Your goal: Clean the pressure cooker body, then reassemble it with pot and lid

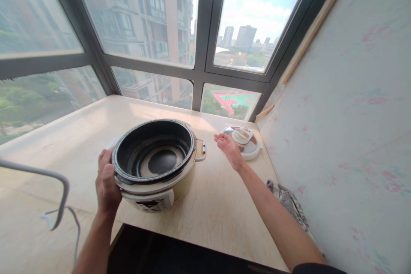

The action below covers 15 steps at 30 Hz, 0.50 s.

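Note:
An electric pressure cooker point(183, 184) stands lidless on the counter, its dark inner pot point(128, 160) showing a worn, pale ring around the bottom. My left hand point(107, 180) grips the cooker's left side, thumb near the rim and some fingers hidden behind it. To the right, my right hand point(229, 147) is held out with its fingers stretched and nothing in them. Just beyond that hand lies the round cooker lid point(253, 150), which has a white knob on top. Whether my fingers touch the lid, I cannot tell.
The pale counter point(212, 209) runs back to the grey window frame point(199, 47). A grey cable point(61, 180) loops in at the left. Against the flowered wall point(346, 94) lies a crumpled grey cloth point(287, 201). A dark gap point(154, 250) opens below the counter's front edge.

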{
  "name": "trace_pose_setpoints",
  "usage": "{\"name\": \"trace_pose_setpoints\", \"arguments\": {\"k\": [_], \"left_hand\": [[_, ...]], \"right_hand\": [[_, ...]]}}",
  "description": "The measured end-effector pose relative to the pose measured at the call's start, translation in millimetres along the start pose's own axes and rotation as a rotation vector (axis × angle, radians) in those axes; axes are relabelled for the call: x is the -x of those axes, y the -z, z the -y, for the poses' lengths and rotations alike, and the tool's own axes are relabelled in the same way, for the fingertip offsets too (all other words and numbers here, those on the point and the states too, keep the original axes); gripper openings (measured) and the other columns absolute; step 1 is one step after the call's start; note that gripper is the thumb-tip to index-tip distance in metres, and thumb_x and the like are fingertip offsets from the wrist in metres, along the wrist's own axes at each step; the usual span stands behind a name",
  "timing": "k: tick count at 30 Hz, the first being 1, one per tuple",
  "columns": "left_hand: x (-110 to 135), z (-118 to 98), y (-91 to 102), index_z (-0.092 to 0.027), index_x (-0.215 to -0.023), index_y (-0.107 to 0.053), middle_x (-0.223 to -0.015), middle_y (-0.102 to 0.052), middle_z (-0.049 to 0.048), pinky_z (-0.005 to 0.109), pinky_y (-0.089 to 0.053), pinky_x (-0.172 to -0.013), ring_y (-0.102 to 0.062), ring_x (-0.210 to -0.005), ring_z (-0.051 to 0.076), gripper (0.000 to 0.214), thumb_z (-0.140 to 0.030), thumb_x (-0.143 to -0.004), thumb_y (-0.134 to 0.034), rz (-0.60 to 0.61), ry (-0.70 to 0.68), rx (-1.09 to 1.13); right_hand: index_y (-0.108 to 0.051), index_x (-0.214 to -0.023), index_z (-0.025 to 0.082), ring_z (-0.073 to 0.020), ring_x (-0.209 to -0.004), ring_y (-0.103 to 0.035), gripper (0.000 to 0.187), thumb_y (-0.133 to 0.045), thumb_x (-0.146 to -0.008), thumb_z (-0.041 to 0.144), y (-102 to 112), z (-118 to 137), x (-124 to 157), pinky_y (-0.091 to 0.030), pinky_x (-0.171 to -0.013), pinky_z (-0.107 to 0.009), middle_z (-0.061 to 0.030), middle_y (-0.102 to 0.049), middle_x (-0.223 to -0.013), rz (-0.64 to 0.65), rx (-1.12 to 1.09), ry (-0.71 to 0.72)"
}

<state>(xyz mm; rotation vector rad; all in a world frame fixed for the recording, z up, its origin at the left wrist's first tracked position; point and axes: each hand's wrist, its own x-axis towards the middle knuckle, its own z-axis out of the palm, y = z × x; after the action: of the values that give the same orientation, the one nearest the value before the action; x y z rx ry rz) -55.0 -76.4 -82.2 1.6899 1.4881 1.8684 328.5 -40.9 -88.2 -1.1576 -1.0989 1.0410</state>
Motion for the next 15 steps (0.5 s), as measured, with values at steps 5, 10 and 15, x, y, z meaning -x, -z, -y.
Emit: {"name": "trace_pose_setpoints", "arguments": {"k": [5, 10, 15], "left_hand": [[-0.3, 3.3, -0.5, -0.017, -0.138, -0.066, -0.146, -0.062, 0.0061, 0.044, -0.023, -0.128, -0.038, -0.15, 0.028, 0.054, -0.046, -0.101, -0.039, -0.022, 0.02, 0.014], [-0.3, 2.7, -1.7, -0.021, -0.138, -0.066, -0.146, -0.062, 0.0016, 0.044, -0.023, -0.129, -0.038, -0.15, 0.027, 0.052, -0.045, -0.1, -0.041, -0.039, 0.029, 0.017], [-0.6, 3.8, 0.2, -0.021, -0.142, -0.063, -0.149, -0.059, -0.0003, 0.043, -0.024, -0.129, -0.038, -0.151, 0.026, 0.055, -0.046, -0.099, -0.039, -0.023, 0.042, -0.022]], "right_hand": [[-0.054, -0.122, 0.02, -0.0269, -0.129, -0.061, 0.042, -0.057, -0.083, 0.036, 75.8, -11.6, -42.5, -0.048, -0.108, -0.045, -0.0156, -0.066, -0.136, -0.309, 0.59, -0.023], [-0.058, -0.124, 0.017, -0.0328, -0.133, -0.054, 0.044, -0.061, -0.081, 0.028, 123.4, -14.3, -67.2, -0.039, -0.113, -0.045, -0.0181, -0.064, -0.135, -0.372, 0.963, -0.094], [-0.061, -0.124, 0.014, -0.0323, -0.125, -0.059, 0.043, -0.064, -0.088, 0.036, 127.8, -22.6, -82.5, -0.043, -0.105, -0.038, -0.0181, -0.066, -0.129, -0.256, 1.272, -0.152]]}}
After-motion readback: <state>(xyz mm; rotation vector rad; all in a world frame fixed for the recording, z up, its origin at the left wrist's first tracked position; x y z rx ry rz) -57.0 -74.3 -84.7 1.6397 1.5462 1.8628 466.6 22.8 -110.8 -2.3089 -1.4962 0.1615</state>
